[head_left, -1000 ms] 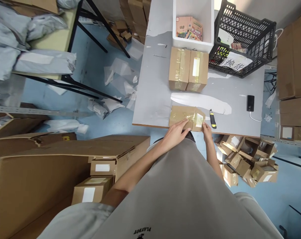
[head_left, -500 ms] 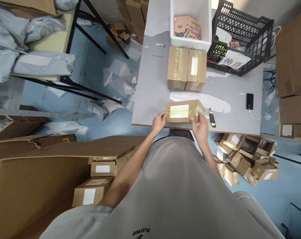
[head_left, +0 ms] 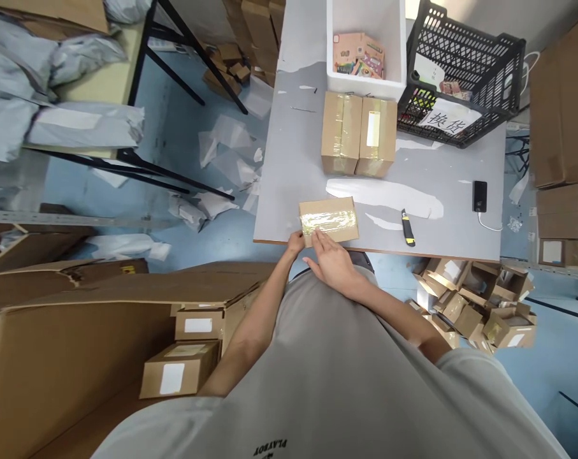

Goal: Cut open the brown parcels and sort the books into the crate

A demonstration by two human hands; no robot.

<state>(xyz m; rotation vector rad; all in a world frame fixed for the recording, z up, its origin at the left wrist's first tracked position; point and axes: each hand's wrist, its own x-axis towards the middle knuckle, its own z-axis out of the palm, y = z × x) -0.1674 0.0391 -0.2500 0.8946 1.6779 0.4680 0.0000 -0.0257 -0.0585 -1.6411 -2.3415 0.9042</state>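
A small cardboard box point(head_left: 341, 209) with shiny clear tape along its top lies at the table's front edge, a bit left of my body. My left hand point(head_left: 296, 243) is closed at its front left corner, fingers curled and partly hidden against the box. Stretched out, the fingers of my right hand point(head_left: 334, 262) rest on the taped face near its left end, the thumb spread away. To the right of the box lies a black and yellow utility knife point(head_left: 408, 228). Two taped cardboard boxes point(head_left: 341, 131) stand side by side farther back.
Behind them are a white bin point(head_left: 365, 84) with small colourful packs and a black plastic crate point(head_left: 465, 70) bearing a paper sign. A phone point(head_left: 479, 196) on a cable lies at right. Opened boxes point(head_left: 480, 299) are heaped on the floor; a large carton point(head_left: 78, 344) stands at left.
The box has moved left and been turned, so its white label no longer shows. My right hand has shifted left from its right end onto its taped face.
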